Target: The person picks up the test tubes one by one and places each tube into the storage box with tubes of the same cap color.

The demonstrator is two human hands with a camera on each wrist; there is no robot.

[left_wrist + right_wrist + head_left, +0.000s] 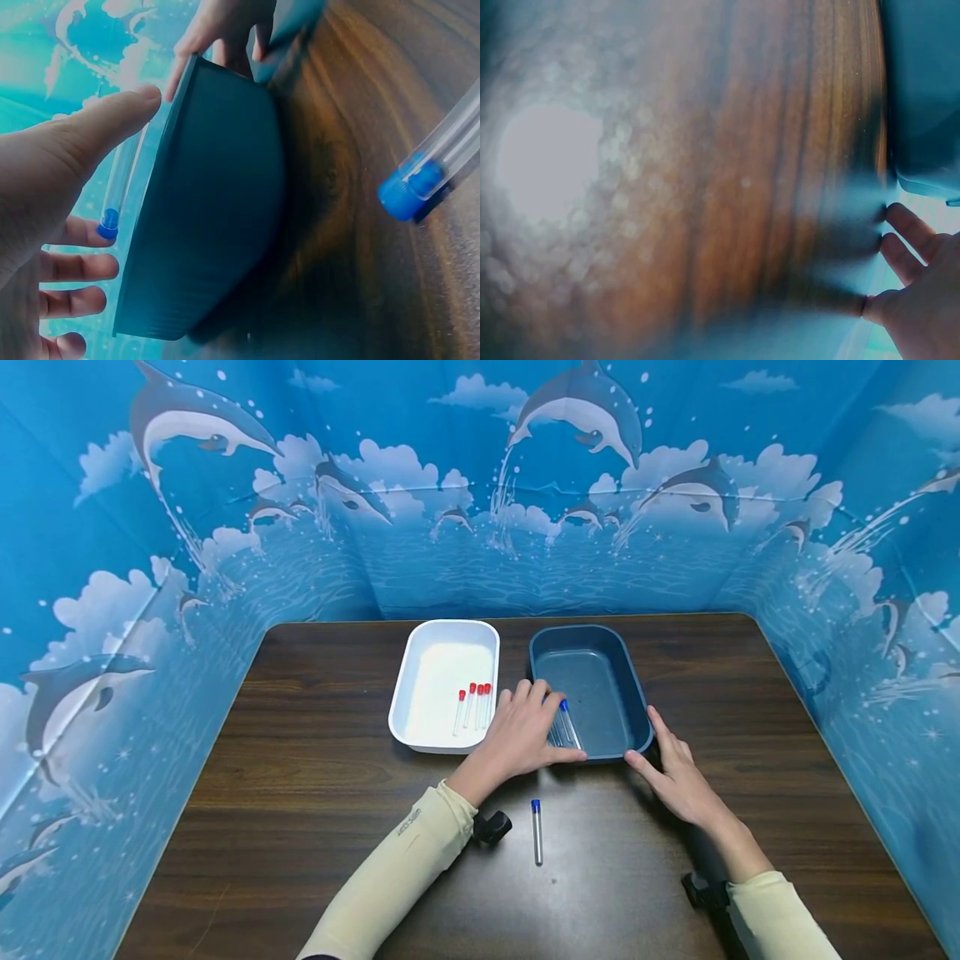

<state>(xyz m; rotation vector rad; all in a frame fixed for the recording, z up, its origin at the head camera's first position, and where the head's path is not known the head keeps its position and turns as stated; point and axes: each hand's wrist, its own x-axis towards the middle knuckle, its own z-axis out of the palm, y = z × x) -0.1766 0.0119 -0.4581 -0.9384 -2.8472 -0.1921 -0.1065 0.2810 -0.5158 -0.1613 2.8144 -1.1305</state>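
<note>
My left hand (525, 727) is over the near-left part of the dark blue tray (618, 681). It holds a clear blue-capped test tube (124, 176) between thumb and index finger, the cap end at the index finger. More clear tubes show beneath that hand inside the tray, partly covered by it. At the tray's near-right corner, my right hand (678, 777) rests its thumb and extended fingers against the outside. Another blue-capped test tube (537, 832) lies on the table in front of the tray, its cap pointing away from me.
To the left stands a white tray (420, 652) with several red-capped test tubes (471, 706) lying in it. Both trays are on a dark wooden table (315, 760). A blue dolphin-print curtain (420, 552) surrounds the table's back and sides.
</note>
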